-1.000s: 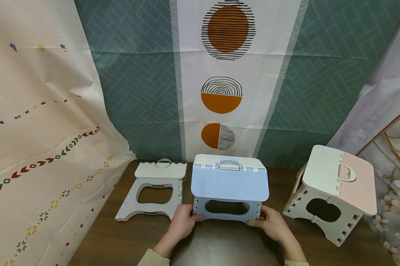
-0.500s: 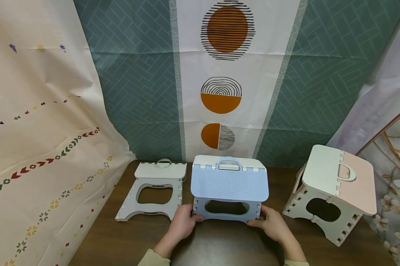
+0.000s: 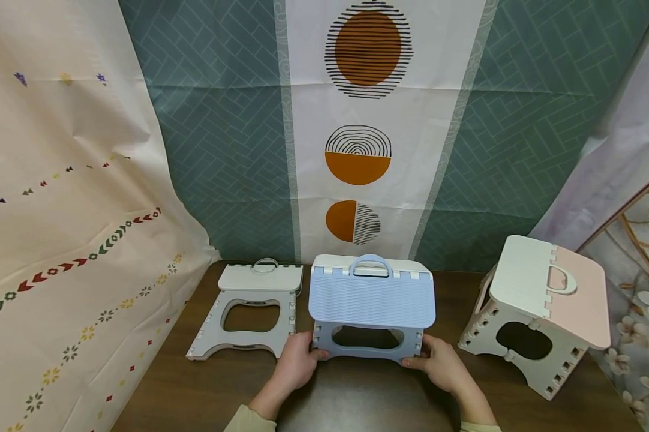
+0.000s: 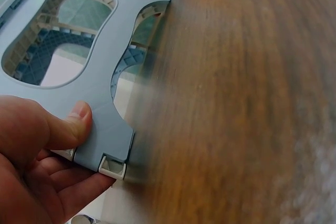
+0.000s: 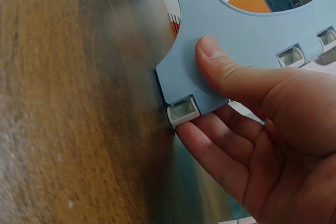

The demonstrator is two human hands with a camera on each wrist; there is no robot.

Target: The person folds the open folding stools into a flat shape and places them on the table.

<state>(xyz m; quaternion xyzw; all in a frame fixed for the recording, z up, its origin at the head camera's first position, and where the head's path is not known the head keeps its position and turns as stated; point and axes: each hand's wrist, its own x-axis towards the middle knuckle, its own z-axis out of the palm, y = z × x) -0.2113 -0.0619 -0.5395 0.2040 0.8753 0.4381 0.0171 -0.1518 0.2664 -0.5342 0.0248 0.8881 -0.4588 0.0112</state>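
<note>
A blue and white folding step stool (image 3: 372,300) stands on the brown table, its blue half nearer and its white half behind. A loop handle (image 3: 370,261) rises at the middle seam of its top. My left hand (image 3: 299,360) grips the lower left corner of the blue leg panel, thumb on the front face and fingers behind the edge, as the left wrist view shows. At the lower right corner my right hand (image 3: 440,363) holds the panel in the same way. Through the panel's oval opening (image 4: 60,40), the inside lattice shows.
A grey-white folding stool (image 3: 287,330) lies folded flat on the table (image 3: 357,402) to the left. On the right stands a white and pink folding stool (image 3: 529,288), opened up. Patterned cloth (image 3: 238,138) hangs behind the table.
The handle on the blue and white stool has swung up from the top. The white half's far edge has dropped slightly in view. Both hands keep nearly the same places.
</note>
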